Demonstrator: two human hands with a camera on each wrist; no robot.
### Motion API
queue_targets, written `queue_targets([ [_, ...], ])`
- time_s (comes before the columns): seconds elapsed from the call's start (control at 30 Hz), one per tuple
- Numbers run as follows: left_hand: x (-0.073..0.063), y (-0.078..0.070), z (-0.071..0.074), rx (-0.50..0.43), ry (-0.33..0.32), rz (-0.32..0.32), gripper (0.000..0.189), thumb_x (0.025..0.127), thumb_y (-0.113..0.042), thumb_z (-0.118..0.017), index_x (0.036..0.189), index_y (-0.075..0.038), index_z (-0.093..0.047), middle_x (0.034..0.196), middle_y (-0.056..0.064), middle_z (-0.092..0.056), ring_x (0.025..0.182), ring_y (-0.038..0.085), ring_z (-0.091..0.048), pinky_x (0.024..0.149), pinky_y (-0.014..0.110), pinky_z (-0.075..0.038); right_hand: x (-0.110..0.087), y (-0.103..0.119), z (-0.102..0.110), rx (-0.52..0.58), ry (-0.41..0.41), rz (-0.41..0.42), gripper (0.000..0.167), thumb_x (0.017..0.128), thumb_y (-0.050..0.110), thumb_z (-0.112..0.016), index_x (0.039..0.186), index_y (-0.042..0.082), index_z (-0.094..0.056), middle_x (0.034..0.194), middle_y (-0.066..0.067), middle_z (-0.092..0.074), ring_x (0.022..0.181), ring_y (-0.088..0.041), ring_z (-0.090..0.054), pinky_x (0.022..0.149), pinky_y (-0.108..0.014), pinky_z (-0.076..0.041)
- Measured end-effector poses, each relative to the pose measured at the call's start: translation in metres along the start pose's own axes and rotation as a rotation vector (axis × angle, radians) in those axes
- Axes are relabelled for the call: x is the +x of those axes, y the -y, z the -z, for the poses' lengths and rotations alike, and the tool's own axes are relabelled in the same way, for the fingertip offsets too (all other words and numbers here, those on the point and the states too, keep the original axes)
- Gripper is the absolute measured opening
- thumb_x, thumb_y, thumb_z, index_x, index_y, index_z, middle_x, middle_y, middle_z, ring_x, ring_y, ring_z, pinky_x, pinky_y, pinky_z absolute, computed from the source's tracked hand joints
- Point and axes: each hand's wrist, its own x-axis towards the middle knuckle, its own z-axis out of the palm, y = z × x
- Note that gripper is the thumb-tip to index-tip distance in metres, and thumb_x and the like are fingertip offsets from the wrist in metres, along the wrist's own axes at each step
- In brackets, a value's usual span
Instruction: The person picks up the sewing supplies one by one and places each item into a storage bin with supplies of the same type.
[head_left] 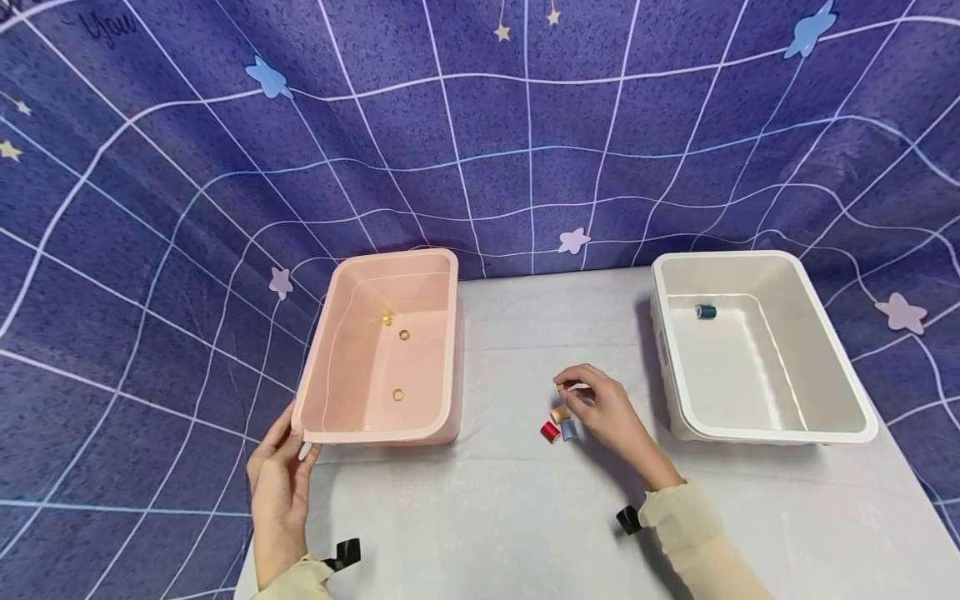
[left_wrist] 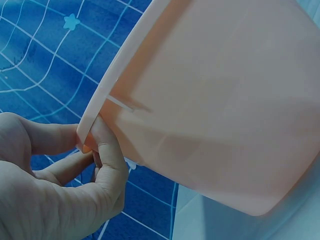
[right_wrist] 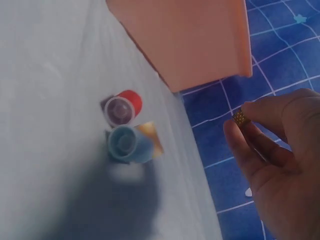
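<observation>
My left hand [head_left: 279, 479] grips the rim of the pink bin [head_left: 452, 350] at its near left corner, thumb on one side and fingers on the other in the left wrist view. My right hand [head_left: 606, 410] pinches a small dimpled gold thimble [right_wrist: 241, 118] between thumb and fingertips, above the table. Just below it lie a red thread spool [head_left: 551, 431], a blue thread spool [head_left: 568, 429] and a tan thread spool [head_left: 560, 413], close together. Inside the pink bin are a gold thimble [head_left: 387, 319], a second thimble [head_left: 404, 335] and a third thimble [head_left: 398, 395].
At the right stands a white bin [head_left: 663, 358] with a dark teal thread spool [head_left: 706, 312] inside. Both bins rest on a table with a white cloth [head_left: 517, 517]. A blue grid-patterned curtain [head_left: 480, 133] hangs behind and along the left side.
</observation>
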Motion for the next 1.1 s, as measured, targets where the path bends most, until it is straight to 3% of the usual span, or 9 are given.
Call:
queue_targets([
  [0.43, -0.001, -0.001, 0.0, -0.011, 0.002, 0.005, 0.05, 0.103, 0.007, -0.052, 0.152, -0.001, -0.052, 0.128, 0.002, -0.071, 0.103, 0.013, -0.071, 0.077, 0.024, -0.063, 0.024, 0.017, -0.002, -0.004, 0.016, 0.052, 0.019, 0.096, 0.003, -0.073, 0.112, 0.012, -0.073, 0.114, -0.005, -0.073, 0.106, -0.024, -0.07, 0.09, -0.046, -0.061],
  [1.1, 0.001, 0.0, 0.002, 0.008, 0.007, 0.0, 0.049, 0.103, 0.007, -0.052, 0.152, -0.002, -0.051, 0.128, 0.003, -0.07, 0.103, 0.013, -0.071, 0.077, 0.024, -0.063, 0.062, 0.062, -0.009, 0.008, 0.105, 0.153, 0.016, 0.1, 0.012, -0.071, 0.116, 0.014, -0.073, 0.114, 0.0, -0.073, 0.102, -0.017, -0.07, 0.091, -0.034, -0.06],
])
